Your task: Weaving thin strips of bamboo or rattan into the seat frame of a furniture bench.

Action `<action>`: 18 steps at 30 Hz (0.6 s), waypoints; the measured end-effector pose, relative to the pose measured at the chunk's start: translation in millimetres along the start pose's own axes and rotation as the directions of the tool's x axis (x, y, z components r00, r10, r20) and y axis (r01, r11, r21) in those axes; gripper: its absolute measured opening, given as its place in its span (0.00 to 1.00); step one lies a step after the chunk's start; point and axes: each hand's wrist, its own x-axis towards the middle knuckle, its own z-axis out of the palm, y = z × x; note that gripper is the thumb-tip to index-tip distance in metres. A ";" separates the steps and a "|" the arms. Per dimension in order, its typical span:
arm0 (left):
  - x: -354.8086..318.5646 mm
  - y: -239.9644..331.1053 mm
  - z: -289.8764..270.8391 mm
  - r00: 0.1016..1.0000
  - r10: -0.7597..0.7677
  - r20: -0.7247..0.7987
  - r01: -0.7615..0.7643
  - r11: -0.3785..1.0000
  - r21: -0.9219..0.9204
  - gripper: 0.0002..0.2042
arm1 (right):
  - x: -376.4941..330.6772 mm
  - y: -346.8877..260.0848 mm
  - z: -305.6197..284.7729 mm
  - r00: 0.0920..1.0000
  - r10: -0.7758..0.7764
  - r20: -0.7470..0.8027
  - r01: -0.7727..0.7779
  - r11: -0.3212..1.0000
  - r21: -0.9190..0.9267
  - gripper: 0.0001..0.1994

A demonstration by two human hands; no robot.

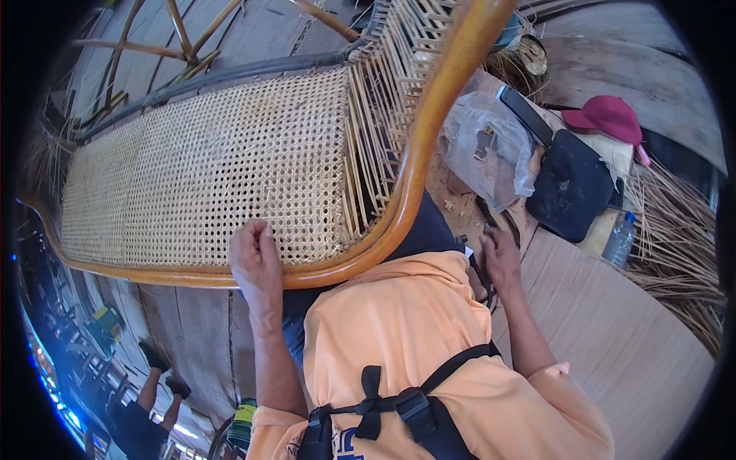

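A woven cane panel [207,169] with open holes stretches across a curved frame of glossy orange-brown rattan [337,274]. At its near edge, my left hand [257,257] rests over the rail, fingers curled and the thumb against them. Whatever it pinches is too small to make out. Upright loose-looking cane strips [376,146] run along the panel's right end. Off to the right, my right hand [502,259] is low over a cluttered board, its fingers around a dark, slender tool [487,211] whose kind is unclear.
Beyond my right hand lie a crumpled plastic bag [491,146], a black pad [571,184], a maroon cap [609,119] and a water bottle [619,239]. Bundled cane strands [675,238] fill the far right. A person's legs [153,383] show at lower left.
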 end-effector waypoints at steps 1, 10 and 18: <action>-4.7 0.0 0.9 1.000 0.012 0.003 -0.012 1.000 0.003 0.05 | 13.6 -9.3 -4.0 1.000 0.006 -0.007 -0.006 1.000 0.009 0.13; -28.8 18.8 6.7 0.995 0.086 0.055 -0.088 0.995 0.036 0.06 | 64.5 -121.0 -79.9 0.988 -0.058 0.143 -0.045 0.780 0.624 0.09; -30.0 64.4 30.4 0.898 -0.120 0.424 0.211 0.962 -0.175 0.11 | 271.4 -89.6 -57.2 0.890 -0.425 -0.167 0.436 0.899 0.036 0.11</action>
